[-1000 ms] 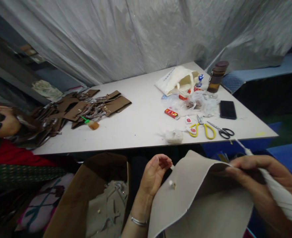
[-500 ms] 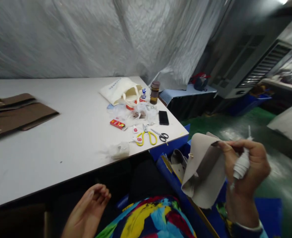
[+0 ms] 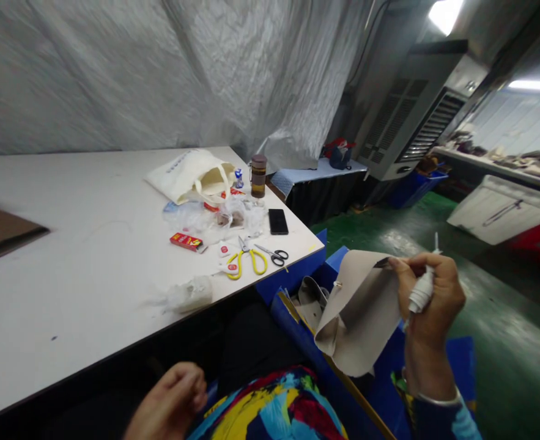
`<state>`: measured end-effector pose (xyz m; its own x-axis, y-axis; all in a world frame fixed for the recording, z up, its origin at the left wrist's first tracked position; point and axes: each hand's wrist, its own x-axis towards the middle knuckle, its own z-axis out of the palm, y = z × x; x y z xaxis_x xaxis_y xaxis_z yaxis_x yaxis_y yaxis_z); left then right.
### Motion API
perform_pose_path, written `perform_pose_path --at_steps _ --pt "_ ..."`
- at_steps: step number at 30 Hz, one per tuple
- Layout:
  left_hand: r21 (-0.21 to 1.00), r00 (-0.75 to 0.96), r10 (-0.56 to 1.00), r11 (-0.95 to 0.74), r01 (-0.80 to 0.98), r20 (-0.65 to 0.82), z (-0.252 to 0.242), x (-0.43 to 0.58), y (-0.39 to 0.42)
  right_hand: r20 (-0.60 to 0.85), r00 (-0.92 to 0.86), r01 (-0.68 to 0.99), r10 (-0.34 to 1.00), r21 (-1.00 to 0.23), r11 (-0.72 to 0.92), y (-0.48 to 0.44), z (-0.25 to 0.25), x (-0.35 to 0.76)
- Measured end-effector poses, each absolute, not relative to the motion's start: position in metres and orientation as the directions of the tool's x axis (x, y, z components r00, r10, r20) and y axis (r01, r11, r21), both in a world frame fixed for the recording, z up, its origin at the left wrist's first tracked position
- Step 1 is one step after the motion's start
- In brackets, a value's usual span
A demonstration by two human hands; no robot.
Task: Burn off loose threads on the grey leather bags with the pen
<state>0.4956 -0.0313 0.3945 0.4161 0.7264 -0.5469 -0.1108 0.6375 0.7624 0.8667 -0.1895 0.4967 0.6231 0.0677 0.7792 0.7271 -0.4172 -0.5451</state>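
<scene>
In the head view, my right hand (image 3: pixel 430 299) pinches the upper edge of a beige, leather-like folded bag piece (image 3: pixel 366 318) between thumb and fingers. The piece hangs open above a blue bin (image 3: pixel 292 330), with a small metal fitting near its left edge. A slim white tool (image 3: pixel 422 293) with a wrapped, bulging handle is also gripped in that hand, its thin tip pointing up. My left hand (image 3: pixel 173 394) is low, in front of the table, its fingers curled closed with nothing visible in them. Other beige pieces (image 3: pixel 312 302) lie in the bin.
On the white table (image 3: pixel 99 275) lie yellow-handled snips (image 3: pixel 246 260), black scissors (image 3: pixel 276 255), a phone (image 3: pixel 277 221), a red box (image 3: pixel 187 241), a bottle (image 3: pixel 258 176), a cloth bag (image 3: pixel 187 174) and crumpled plastic (image 3: pixel 191 294). Brown pieces (image 3: pixel 8 235) lie at the left.
My view has turned right, so the table things appear further left. My left hand has curled its fingers closed. My right hand still holds the beige piece and white tool.
</scene>
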Motion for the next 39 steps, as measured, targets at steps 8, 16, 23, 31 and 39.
perform_pose_path --at_steps 8,16,23,31,39 --pt "0.858 0.859 0.283 0.425 0.287 -0.427 0.397 0.605 -0.104 0.787 0.617 0.748 0.027 -0.575 -0.332 -0.169 0.54 0.812" --pt "0.671 0.813 0.244 0.707 0.224 -0.528 0.397 0.604 -0.092 0.806 0.58 0.801 0.117 -0.538 -0.263 -0.154 0.537 0.774" --pt "0.655 0.753 0.316 0.73 0.196 -0.577 0.407 0.589 -0.091 0.855 0.486 0.873 0.182 -0.484 -0.054 -0.135 0.54 0.757" --pt "0.847 0.898 0.283 0.507 0.158 -0.337 0.427 0.534 -0.075 0.83 0.439 0.816 0.345 -0.529 0.233 -0.117 0.567 0.728" --pt "0.879 0.6 0.674 0.163 0.448 -0.43 0.422 0.41 -0.032 0.655 0.179 0.134 0.734 -0.756 0.641 -0.053 0.582 0.694"
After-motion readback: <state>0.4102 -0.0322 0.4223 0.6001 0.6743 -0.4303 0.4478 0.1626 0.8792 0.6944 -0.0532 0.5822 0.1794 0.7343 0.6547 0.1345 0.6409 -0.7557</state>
